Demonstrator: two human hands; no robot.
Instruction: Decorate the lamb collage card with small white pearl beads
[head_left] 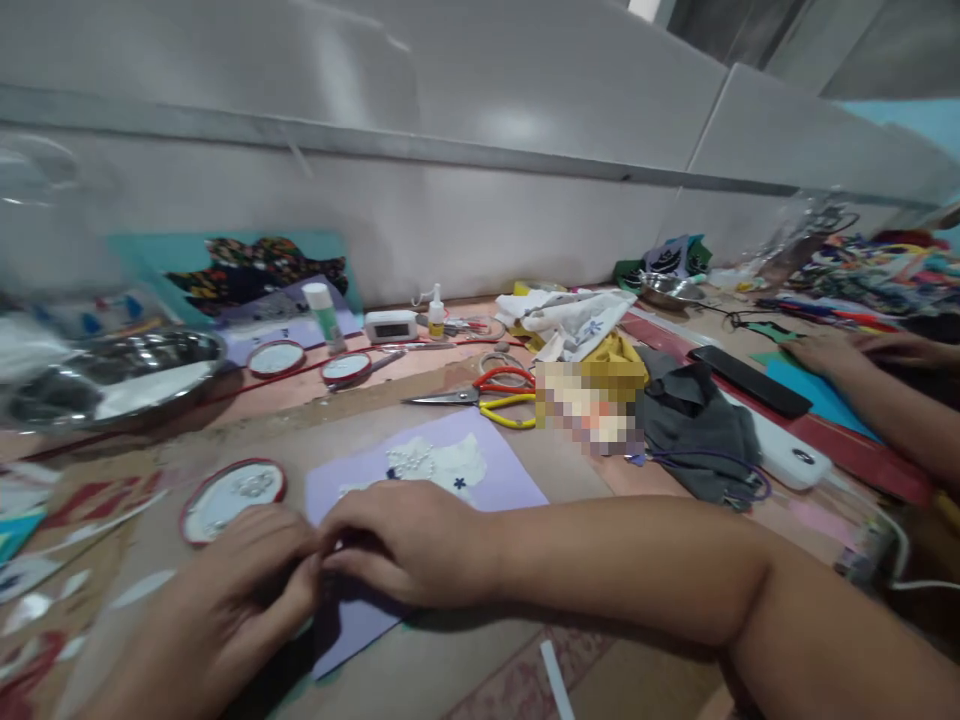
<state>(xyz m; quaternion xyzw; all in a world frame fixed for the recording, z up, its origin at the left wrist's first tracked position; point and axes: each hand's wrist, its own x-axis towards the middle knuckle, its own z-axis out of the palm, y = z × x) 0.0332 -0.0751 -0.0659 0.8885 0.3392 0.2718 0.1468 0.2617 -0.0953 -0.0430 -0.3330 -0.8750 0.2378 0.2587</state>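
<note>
My left hand [232, 600] and my right hand [416, 545] meet at the lower left of a lavender sheet [510, 475], thumbs and fingers pinched close together. Whatever sits between the fingertips is too small or hidden to make out. On the sheet lies a white cut-out shape [466, 458], partly covered with pearl-like beads [411, 458] and small dark flower shapes [460, 483]. My right hand covers its lower part. Just beyond my left hand rests a red-rimmed round lid [196, 503] holding beads.
Scissors [480, 398] with red and yellow handles lie behind the sheet. Farther back stand a glue stick [322, 315] and a small glue bottle [436, 315]. A metal bowl [60, 390] is at left. Fabric scraps [690, 420], a phone [750, 380] and another person's arm [885, 395] are at right.
</note>
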